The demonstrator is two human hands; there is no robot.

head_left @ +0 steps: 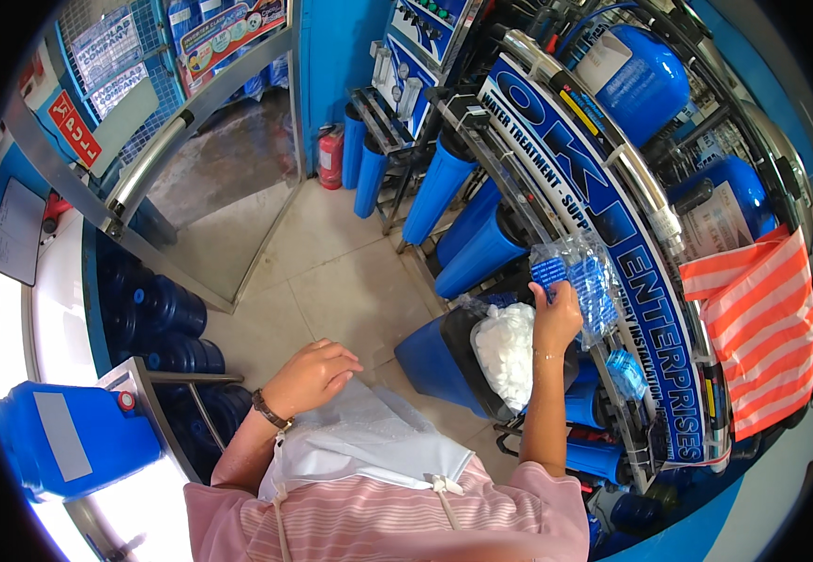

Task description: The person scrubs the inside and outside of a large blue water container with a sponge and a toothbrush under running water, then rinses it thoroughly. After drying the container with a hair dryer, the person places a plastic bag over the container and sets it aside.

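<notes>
Right hand [557,318] pinching clear, blue-patterned plastic packet [596,288], right of frame centre; long axis slanting, lower end toward lower right. Left hand [309,375], lower centre, loosely curled; palm hidden, cannot tell if holding

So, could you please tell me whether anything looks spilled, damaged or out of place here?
Nothing looks spilled or damaged near the right hand. The striped orange-and-white plastic looks slightly askew, hanging crookedly beside a blue tank.
</notes>
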